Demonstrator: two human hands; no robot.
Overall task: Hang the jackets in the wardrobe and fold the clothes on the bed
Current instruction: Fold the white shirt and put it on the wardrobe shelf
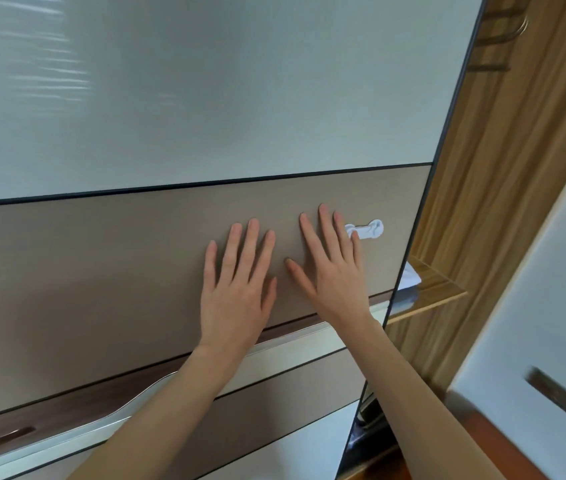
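A sliding wardrobe door [118,271] fills most of the view, with a white upper panel and a beige middle band. My left hand [236,282] lies flat on the beige band, fingers straight and spread. My right hand [333,268] presses flat beside it, close to the door's right edge. A small white plastic hook [366,230] is stuck on the band just right of my right fingers. Past the door's edge the wardrobe's wooden inside [482,188] shows through a narrow gap. No jackets or bed are in view.
A wooden shelf [437,289] inside the wardrobe carries some white folded fabric [409,278]. Metal hangers [503,36] hang at the top right. Another white door panel with a recessed metal handle [561,398] stands at the right.
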